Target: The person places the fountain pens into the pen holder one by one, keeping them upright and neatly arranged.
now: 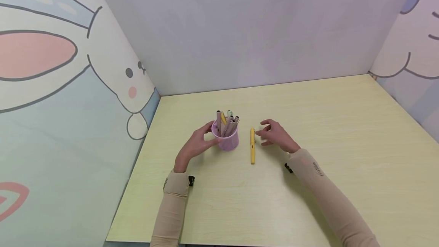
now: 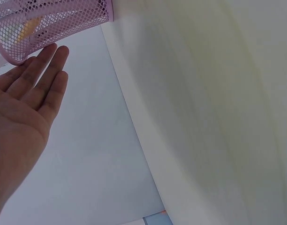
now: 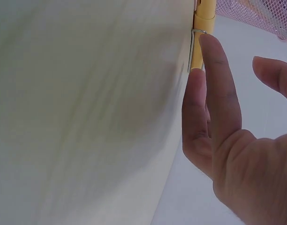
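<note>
A lilac mesh pen holder point(image 1: 229, 143) stands upright on the table with several pens in it, most mauve-grey and one yellow. My left hand point(image 1: 197, 143) holds it from the left, thumb along the front near the rim and fingers round the back. In the left wrist view those fingers point(image 2: 49, 77) are nearly straight, their tips at the mesh. To the right of the holder lies a yellow pen point(image 1: 252, 146) with a metal clip. My right hand point(image 1: 275, 136) hovers at its right side, thumb and fingers apart. Its fingertips point(image 3: 210, 42) overlap the clip end in the right wrist view.
The pale wood-look table point(image 1: 343, 155) reaches back to a plain grey wall point(image 1: 253, 33). Side walls with rabbit drawings point(image 1: 113, 75) border it left and right. Small black clips point(image 1: 191, 180) sit at both wrists.
</note>
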A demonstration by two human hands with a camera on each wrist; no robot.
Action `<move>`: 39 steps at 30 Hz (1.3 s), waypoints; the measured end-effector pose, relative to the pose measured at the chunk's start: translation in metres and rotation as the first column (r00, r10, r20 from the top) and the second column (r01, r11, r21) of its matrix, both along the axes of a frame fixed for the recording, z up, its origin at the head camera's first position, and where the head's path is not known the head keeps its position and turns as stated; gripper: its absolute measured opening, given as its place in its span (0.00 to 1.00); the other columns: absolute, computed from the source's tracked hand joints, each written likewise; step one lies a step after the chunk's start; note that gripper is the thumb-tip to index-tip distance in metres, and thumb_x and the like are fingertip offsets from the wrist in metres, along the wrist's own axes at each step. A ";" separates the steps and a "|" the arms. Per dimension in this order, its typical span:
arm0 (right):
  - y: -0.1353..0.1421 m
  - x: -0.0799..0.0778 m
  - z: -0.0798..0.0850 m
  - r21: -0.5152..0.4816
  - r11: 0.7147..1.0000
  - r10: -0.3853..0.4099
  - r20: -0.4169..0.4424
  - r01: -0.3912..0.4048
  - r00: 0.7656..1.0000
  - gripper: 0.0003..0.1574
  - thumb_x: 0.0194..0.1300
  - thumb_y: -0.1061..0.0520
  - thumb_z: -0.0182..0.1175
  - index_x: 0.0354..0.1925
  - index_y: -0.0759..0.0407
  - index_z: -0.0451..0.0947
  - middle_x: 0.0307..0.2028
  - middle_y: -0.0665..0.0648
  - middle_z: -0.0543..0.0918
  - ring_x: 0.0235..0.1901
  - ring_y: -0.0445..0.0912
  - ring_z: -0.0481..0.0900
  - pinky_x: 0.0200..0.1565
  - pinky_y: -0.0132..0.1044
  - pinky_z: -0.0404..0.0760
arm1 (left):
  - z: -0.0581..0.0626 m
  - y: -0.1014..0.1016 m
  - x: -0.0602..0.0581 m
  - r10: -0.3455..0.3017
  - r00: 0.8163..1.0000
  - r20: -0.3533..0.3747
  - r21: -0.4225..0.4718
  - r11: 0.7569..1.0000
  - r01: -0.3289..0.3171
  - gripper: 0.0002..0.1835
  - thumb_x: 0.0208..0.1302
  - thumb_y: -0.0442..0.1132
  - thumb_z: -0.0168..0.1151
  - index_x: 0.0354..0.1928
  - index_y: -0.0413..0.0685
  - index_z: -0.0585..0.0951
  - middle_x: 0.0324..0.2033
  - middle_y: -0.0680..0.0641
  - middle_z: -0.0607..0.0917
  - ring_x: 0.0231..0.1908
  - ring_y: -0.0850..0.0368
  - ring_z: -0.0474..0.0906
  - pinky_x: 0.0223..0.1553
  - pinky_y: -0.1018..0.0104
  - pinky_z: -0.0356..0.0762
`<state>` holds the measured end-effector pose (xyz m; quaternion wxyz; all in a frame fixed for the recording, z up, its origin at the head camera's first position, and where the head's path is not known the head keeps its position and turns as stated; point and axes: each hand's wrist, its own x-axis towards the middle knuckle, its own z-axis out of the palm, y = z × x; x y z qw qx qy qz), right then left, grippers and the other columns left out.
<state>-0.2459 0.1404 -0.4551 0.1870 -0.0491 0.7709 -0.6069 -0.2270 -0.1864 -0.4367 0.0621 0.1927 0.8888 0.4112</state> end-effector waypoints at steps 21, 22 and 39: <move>-0.009 -0.006 -0.004 0.023 1.000 0.012 0.046 -0.013 0.999 0.40 0.73 0.60 0.63 0.72 0.76 0.57 0.51 0.69 0.75 0.46 0.56 0.80 0.46 0.44 0.87 | 0.001 -0.001 -0.001 -0.008 1.000 0.003 0.010 1.000 0.008 0.42 0.69 0.50 0.69 0.79 0.45 0.63 0.68 0.41 0.76 0.66 0.41 0.72 0.64 0.37 0.69; -0.009 -0.006 -0.004 0.024 1.000 0.014 0.045 -0.015 0.999 0.40 0.73 0.59 0.62 0.72 0.76 0.57 0.51 0.70 0.75 0.46 0.56 0.80 0.46 0.44 0.87 | 0.000 -0.001 -0.001 -0.007 1.000 0.005 0.010 1.000 0.007 0.42 0.69 0.51 0.69 0.79 0.45 0.63 0.68 0.41 0.76 0.66 0.41 0.72 0.64 0.37 0.69; -0.019 -0.008 -0.005 0.058 0.998 0.012 0.032 -0.014 0.999 0.36 0.71 0.62 0.63 0.68 0.78 0.60 0.49 0.71 0.76 0.43 0.55 0.80 0.42 0.44 0.88 | 0.001 0.000 0.000 -0.001 1.000 0.017 -0.001 1.000 0.001 0.43 0.69 0.51 0.68 0.79 0.46 0.63 0.69 0.41 0.75 0.68 0.41 0.71 0.65 0.37 0.68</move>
